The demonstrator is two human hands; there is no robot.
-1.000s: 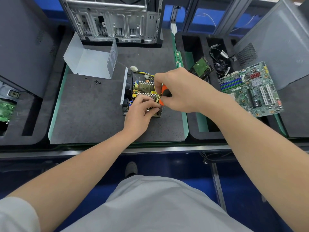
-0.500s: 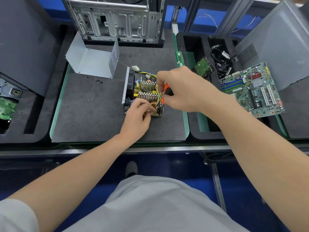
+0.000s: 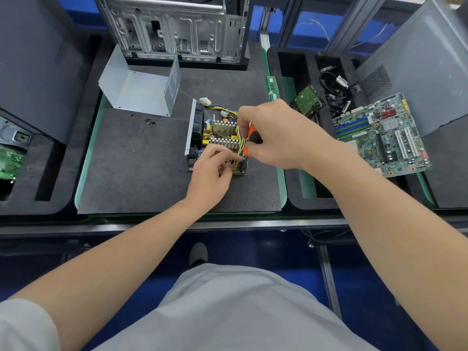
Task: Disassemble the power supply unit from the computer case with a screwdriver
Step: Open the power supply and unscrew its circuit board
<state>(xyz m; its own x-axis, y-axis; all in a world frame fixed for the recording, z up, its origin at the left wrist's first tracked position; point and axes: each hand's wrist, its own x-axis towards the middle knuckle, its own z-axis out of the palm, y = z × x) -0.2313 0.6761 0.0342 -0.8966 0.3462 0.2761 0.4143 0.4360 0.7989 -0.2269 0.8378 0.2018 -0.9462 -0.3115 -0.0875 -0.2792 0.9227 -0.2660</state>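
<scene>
At the centre of the frame, an opened power supply unit (image 3: 217,138) sits on a dark foam mat (image 3: 141,173), heat sinks and yellow wires exposed. Directly over its right side, the right hand (image 3: 276,138) grips the orange-and-black handle of a screwdriver (image 3: 253,138); the tip is hidden among the wires. Just below, the left hand (image 3: 212,171) lies on the unit's near edge, fingers curled, apparently pinching it. Toward the upper left lie a grey metal cover (image 3: 141,95) and loose screws (image 3: 149,120). Along the top edge stands the computer case (image 3: 177,29). At right lies a motherboard (image 3: 382,138).
</scene>
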